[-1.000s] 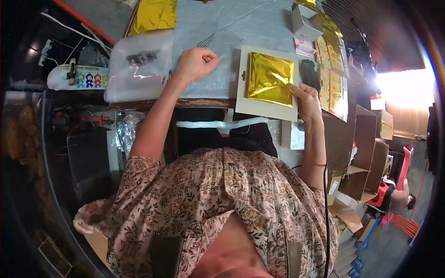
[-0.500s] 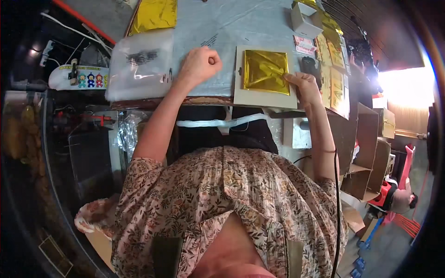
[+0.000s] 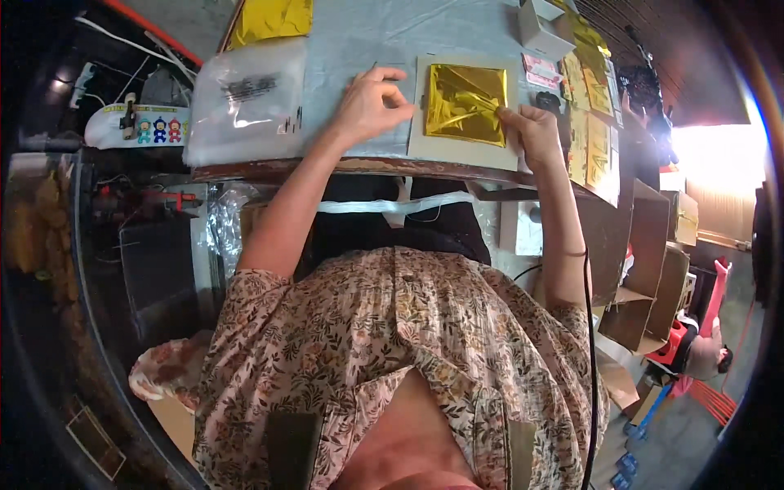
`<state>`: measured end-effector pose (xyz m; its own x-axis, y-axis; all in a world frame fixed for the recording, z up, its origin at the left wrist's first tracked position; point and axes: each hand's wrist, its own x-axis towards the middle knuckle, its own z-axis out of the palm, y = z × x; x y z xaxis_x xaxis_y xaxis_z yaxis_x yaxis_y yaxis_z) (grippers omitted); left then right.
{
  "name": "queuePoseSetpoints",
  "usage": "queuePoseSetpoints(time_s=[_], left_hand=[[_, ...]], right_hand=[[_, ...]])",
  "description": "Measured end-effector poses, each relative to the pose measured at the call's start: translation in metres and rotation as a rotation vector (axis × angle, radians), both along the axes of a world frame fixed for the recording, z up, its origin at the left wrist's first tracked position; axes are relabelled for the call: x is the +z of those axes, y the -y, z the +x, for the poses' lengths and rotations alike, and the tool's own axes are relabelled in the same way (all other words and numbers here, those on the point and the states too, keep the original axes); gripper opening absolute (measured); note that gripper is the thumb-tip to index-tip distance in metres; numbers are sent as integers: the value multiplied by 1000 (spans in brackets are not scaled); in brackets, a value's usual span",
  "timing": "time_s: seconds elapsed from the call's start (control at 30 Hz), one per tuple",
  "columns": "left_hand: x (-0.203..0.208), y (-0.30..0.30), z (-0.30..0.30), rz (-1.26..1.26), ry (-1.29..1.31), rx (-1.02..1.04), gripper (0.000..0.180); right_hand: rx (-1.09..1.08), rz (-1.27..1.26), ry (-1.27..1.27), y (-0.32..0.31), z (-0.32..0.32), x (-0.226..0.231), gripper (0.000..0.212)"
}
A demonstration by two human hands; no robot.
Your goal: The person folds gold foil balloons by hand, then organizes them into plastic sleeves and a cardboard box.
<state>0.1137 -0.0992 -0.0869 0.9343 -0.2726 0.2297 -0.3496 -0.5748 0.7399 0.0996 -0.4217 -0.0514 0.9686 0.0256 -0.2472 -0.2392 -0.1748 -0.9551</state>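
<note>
A shiny gold foil square (image 3: 457, 94) lies on a pale card (image 3: 425, 147) near the front edge of the table. With thumb and fingertips, my right hand (image 3: 532, 132) pinches the foil at its right edge, where creases spread inward. Just left of the card, my left hand (image 3: 371, 106) hovers over the table with its fingers curved and the thumb apart. I see nothing held in it.
A stack of clear plastic bags (image 3: 245, 114) lies on the left of the table, with more gold foil (image 3: 273, 20) behind it. A white open box (image 3: 545, 31) and yellow printed cards (image 3: 596, 151) line the right side. Cardboard boxes (image 3: 645, 253) stand to the right.
My left hand has moved right toward the card and its fist has loosened, with fingers and thumb now apart. The right hand still pinches the foil, whose creases have shifted.
</note>
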Motion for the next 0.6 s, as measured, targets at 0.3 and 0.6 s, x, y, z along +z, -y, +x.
queuePoseSetpoints(time_s=[0.3, 0.6], left_hand=[[-9, 10, -2, -141, -43, 88, 21], [-6, 13, -8, -8, 74, 174, 18]], right_hand=[[-63, 62, -16, -18, 7, -18, 16], [-61, 169, -107, -31, 20, -24, 12]])
